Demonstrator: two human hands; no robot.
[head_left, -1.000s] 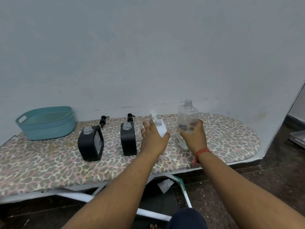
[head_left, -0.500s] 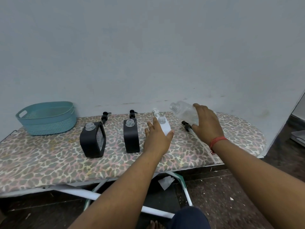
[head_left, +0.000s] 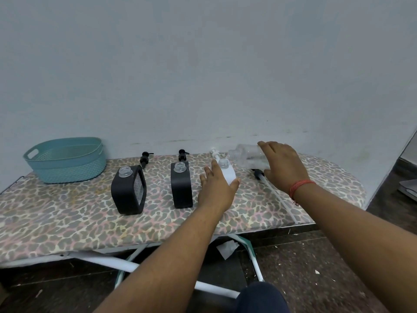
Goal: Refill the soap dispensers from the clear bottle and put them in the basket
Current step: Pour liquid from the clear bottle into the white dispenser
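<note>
My right hand (head_left: pixel 281 167) grips the clear bottle (head_left: pixel 247 155), tipped on its side with its open mouth pointing left, just above the white dispenser (head_left: pixel 228 172). My left hand (head_left: pixel 217 188) wraps around the white dispenser's body and steadies it upright. Two black dispensers (head_left: pixel 128 192) (head_left: pixel 181 185) stand uncapped to the left. The teal basket (head_left: pixel 65 163) sits at the far left of the board.
Two black pump heads (head_left: pixel 144 160) (head_left: pixel 182 154) lie behind the black dispensers, a white pump (head_left: pixel 214 153) behind the white one. Another pump with a long tube (head_left: pixel 270 188) lies under my right forearm. The leopard-print ironing board (head_left: pixel 67 222) stands against a wall.
My right hand lifted the clear bottle off the board, tilted it over and brought its mouth left toward the white dispenser. My left hand stayed on that dispenser.
</note>
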